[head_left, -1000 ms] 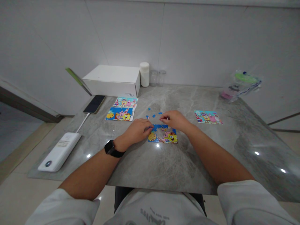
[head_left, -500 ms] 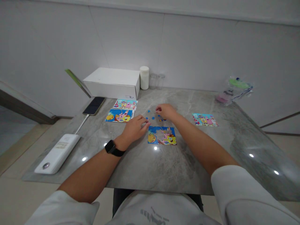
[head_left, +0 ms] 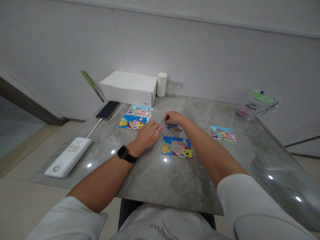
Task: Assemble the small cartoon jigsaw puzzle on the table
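My right hand (head_left: 174,117) is pinched at its fingertips around a small blue puzzle piece (head_left: 165,121), just over the tabletop. My left hand (head_left: 149,134) rests on the table to the left of the loose pieces, thumb and fingers drawn together; whether something small is between them is hidden. Loose blue and yellow puzzle pieces (head_left: 178,130) lie between my hands, partly behind my right wrist. Nearer to me is a partly assembled cartoon puzzle (head_left: 174,152) with a grey gap in its upper middle.
Two picture cards (head_left: 131,122) lie left, with another cartoon picture (head_left: 224,133) at right. Behind stand a white box (head_left: 127,91), a white bottle (head_left: 162,85) and two glasses (head_left: 179,90). A phone (head_left: 107,110) is cabled to a power bank (head_left: 69,157). A plastic bag (head_left: 257,105) sits far right.
My right hand has moved left over the table to a blue piece and its fingers have closed on it. My left hand stays near the pieces. The view has swung slightly left.
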{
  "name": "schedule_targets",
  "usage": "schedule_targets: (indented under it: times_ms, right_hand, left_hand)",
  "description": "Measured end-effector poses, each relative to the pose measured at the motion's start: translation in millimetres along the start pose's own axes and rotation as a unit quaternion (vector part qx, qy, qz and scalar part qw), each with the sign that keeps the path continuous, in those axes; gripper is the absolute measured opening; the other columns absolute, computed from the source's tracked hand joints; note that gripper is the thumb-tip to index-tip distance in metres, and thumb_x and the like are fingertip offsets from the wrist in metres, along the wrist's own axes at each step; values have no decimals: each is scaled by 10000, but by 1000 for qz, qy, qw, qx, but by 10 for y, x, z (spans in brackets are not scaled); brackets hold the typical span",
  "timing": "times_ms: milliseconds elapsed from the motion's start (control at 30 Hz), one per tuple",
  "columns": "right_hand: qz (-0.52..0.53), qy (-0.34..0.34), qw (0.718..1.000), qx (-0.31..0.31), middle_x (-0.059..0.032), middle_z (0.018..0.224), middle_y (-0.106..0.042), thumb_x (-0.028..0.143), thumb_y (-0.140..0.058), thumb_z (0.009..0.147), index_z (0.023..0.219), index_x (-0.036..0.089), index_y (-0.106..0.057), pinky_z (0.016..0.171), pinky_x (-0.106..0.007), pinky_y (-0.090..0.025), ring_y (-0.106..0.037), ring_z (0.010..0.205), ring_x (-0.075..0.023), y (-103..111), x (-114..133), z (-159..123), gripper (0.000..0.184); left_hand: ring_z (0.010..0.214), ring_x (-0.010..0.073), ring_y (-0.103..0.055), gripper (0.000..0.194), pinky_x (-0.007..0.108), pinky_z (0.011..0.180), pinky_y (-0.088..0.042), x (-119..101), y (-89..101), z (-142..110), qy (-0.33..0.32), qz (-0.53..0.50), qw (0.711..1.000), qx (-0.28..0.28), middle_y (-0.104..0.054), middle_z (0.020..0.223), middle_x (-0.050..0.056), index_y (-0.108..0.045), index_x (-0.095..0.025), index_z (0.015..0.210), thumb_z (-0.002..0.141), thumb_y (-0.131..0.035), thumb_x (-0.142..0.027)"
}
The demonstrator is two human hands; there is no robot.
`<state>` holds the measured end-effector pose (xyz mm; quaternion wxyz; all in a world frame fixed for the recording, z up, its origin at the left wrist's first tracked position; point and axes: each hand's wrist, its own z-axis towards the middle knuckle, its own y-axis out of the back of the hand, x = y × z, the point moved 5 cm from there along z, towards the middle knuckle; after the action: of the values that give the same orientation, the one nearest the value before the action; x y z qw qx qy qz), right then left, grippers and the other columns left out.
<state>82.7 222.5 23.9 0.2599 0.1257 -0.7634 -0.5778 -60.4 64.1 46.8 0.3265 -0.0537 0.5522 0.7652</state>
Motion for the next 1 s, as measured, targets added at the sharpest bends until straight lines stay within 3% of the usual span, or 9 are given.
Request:
schedule_targets:
  times_ms: [133,233,300,400,567,733,900,1000]
  right_hand:
    - [63,8,997,-42,-50,989,-782,127,-709,818,1088,178,-759,792,-265,-486,-671,865,-170,50,-63,-178,278]
    - [189,44,978,-75,-1,867,-705,148,-655,822,1056,176,-733,759,-257,-475,-621,795,-147,87,-90,-418,248]
    - [295,59,951,-69,25,793,-641,222,-654,821,986,178,-708,712,-258,-464,-583,738,-140,80,-93,-629,179]
    - [431,58,898,-71,38,764,-616,355,-728,763,920,200,-653,689,-272,-459,-567,715,-142,46,-68,-984,233]
    - [548,10,832,-91,25,797,-653,457,-838,687,857,218,-629,691,-281,-461,-577,719,-139,-118,20,-1440,360]
    - [603,-23,792,-96,30,800,-654,506,-868,671,876,228,-655,641,-266,-450,-572,687,-129,-285,105,-1577,406]
    - [633,-36,768,-87,16,813,-672,524,-874,681,907,227,-675,606,-253,-458,-592,690,-133,-384,157,-1559,423]
    - [633,-47,769,-83,10,806,-675,542,-861,696,910,229,-675,583,-247,-453,-603,695,-143,-430,153,-1548,422]
  left_hand:
    - [1036,219,-667,295,374,963,-529,-3,3,-2,6,-25,1000,-12,-688,1069,78,-751,-199,1079,1101,-493,-340]
    - [1008,213,-665,243,371,949,-534,-11,-2,-9,2,-39,999,-24,-689,1074,75,-742,-192,1126,1076,-535,-308]
    - [972,205,-660,220,366,927,-538,-28,-17,-17,-5,-51,998,-28,-690,1068,70,-737,-190,1156,1053,-570,-291]
    - [920,188,-649,216,343,865,-547,-68,-58,-34,-11,-86,996,-29,-693,1066,57,-737,-209,1178,1014,-644,-315]
    - [855,161,-626,207,312,792,-544,-170,-145,-69,-14,-160,987,-26,-701,1053,44,-759,-223,1101,955,-743,-369]
    - [826,150,-622,176,299,757,-535,-262,-225,-90,2,-211,977,5,-697,1019,39,-773,-221,995,937,-762,-387]
    - [759,128,-600,174,276,687,-510,-237,-258,-84,44,-257,965,7,-686,992,34,-759,-201,916,943,-735,-371]
    - [806,142,-625,169,279,717,-531,-197,-267,-77,63,-272,960,-4,-690,982,33,-740,-201,898,938,-731,-364]
